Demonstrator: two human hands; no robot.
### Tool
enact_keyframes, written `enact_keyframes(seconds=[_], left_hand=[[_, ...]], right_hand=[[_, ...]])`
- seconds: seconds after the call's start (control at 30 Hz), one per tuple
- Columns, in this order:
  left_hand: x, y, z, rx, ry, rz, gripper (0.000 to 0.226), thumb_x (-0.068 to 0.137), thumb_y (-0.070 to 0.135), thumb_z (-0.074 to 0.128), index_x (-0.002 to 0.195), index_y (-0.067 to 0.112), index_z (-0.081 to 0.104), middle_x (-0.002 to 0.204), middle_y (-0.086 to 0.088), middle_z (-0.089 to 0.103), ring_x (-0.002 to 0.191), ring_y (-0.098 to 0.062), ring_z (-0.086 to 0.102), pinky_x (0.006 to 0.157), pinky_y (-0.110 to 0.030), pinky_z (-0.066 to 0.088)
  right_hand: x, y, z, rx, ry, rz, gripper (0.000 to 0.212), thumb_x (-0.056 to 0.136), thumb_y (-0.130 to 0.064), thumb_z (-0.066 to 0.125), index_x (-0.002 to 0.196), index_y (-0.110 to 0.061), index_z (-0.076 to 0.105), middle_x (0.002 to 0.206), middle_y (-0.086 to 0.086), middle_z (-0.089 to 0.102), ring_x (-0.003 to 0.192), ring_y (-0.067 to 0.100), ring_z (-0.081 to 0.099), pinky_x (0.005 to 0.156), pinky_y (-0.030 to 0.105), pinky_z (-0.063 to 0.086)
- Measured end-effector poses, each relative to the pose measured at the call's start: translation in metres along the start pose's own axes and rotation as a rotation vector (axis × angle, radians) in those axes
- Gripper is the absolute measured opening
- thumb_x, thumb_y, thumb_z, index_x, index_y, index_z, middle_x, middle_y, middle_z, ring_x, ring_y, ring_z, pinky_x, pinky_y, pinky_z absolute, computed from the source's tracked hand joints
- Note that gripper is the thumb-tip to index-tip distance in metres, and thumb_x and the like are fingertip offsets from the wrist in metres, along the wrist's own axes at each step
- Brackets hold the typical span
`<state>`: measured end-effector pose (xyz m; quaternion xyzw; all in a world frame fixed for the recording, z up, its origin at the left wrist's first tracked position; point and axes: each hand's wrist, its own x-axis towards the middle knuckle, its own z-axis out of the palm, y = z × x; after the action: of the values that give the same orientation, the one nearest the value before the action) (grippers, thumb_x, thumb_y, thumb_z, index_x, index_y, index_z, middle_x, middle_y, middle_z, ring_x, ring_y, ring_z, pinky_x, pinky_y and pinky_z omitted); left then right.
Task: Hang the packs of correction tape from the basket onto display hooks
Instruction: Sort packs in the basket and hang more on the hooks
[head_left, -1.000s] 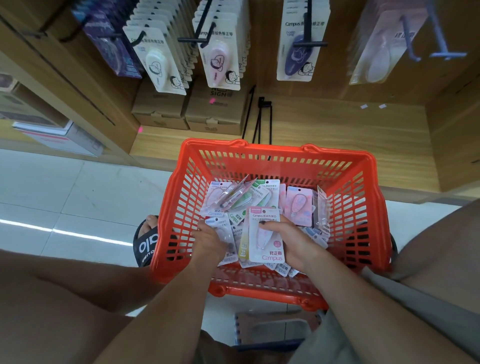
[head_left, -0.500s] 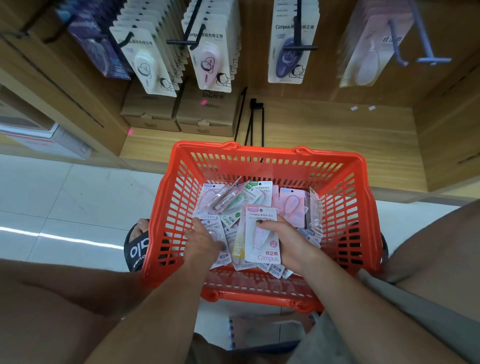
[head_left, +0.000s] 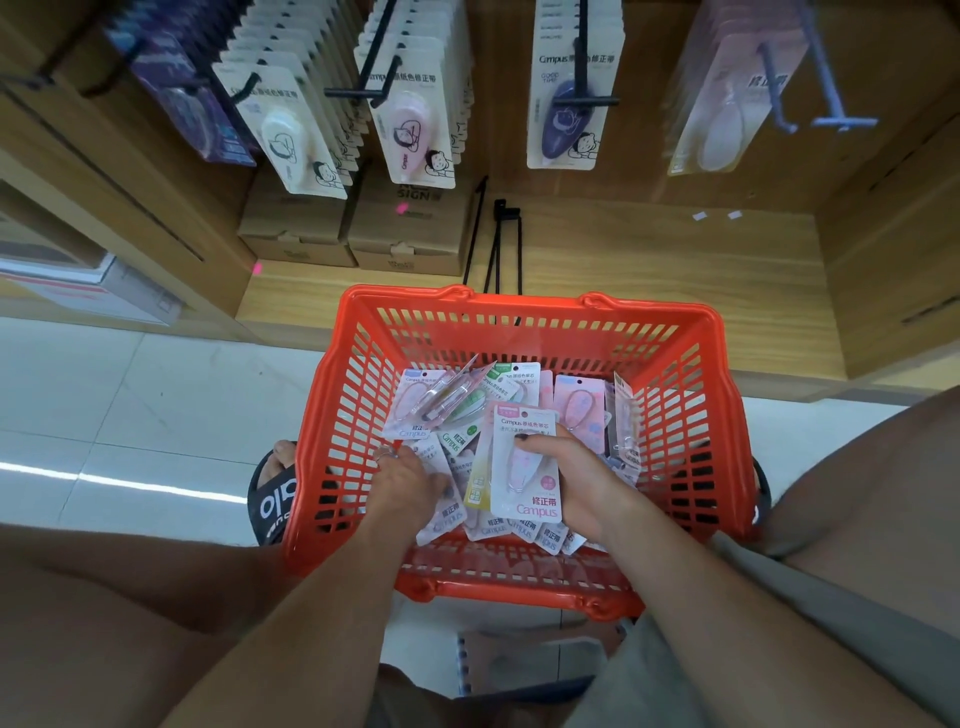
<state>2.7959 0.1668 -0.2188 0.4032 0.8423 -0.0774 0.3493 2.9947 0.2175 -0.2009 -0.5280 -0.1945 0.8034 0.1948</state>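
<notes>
1. Both forearms reach down into the orange plastic slatted basket (head_left: 358, 395) at centre frame.
2. The right hand (head_left: 576, 480) grips a pink-and-white carded correction tape pack (head_left: 524, 499), thumb across its face.
3. The left hand (head_left: 405, 486), fingers curled, presses on the loose packs (head_left: 579, 410) below.

basket (head_left: 524, 332) open-topped, hooks (head_left: 363, 93) crowded with packs (head_left: 415, 130)

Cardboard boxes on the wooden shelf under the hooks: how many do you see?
2, side by side at the shelf's back left: the left cardboard box under the white tape packs, the right cardboard box under the pink ones. Hanging packs may hide more.
</notes>
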Motion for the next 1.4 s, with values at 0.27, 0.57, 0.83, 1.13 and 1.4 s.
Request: enact_keyframes(seconds=[0.27,0.57,0.83,1.13,1.4], left_hand=[[-0.038,0.022,-0.048,-0.375,-0.068,0.106,0.044,0.094,0.035,0.069,0.118,0.007,0.046,0.098,-0.007,0.059,0.076,-0.016,0.056,0.051,-0.023,0.040],[-0.072,0.061,-0.114,-0.873,-0.087,0.351,0.020,0.093,0.011,0.065,0.094,0.029,0.074,0.103,0.000,0.076,0.085,-0.016,0.071,0.073,-0.026,0.055],[-0.106,0.106,-0.154,-1.061,-0.342,0.438,0.036,0.097,0.054,0.062,0.124,0.030,0.068,0.114,0.003,0.078,0.101,-0.013,0.077,0.091,-0.040,0.057],[-0.110,0.133,-0.169,-0.986,-0.346,0.622,0.049,0.089,0.029,0.082,0.127,0.034,0.052,0.121,0.004,0.074,0.106,-0.016,0.076,0.094,-0.049,0.060],[-0.110,0.134,-0.172,-0.939,-0.328,0.699,0.041,0.100,0.025,0.065,0.133,0.047,0.052,0.118,0.018,0.074,0.104,-0.001,0.072,0.077,-0.023,0.058]], right_hand=[[-0.021,-0.022,0.004,0.075,-0.050,-0.017,0.035,0.101,-0.017,0.058,0.135,-0.017,0.066,0.127,0.019,0.072,0.108,0.041,0.071,0.093,0.057,0.056],[-0.057,-0.075,0.023,0.012,-0.212,-0.156,0.043,0.094,-0.015,0.060,0.136,-0.027,0.064,0.125,0.014,0.071,0.108,0.037,0.064,0.096,0.054,0.048],[-0.094,-0.119,0.040,-0.028,-0.218,-0.328,0.036,0.101,-0.009,0.058,0.133,-0.025,0.066,0.123,0.015,0.074,0.106,0.033,0.072,0.094,0.054,0.055],[-0.123,-0.155,0.055,0.196,-0.221,-0.309,0.050,0.108,-0.042,0.037,0.120,-0.016,0.078,0.122,0.015,0.074,0.106,0.032,0.073,0.092,0.046,0.055],[-0.118,-0.158,0.046,0.222,-0.044,-0.375,0.030,0.107,-0.015,0.050,0.131,-0.012,0.069,0.126,0.020,0.072,0.117,0.036,0.070,0.088,0.047,0.060]])
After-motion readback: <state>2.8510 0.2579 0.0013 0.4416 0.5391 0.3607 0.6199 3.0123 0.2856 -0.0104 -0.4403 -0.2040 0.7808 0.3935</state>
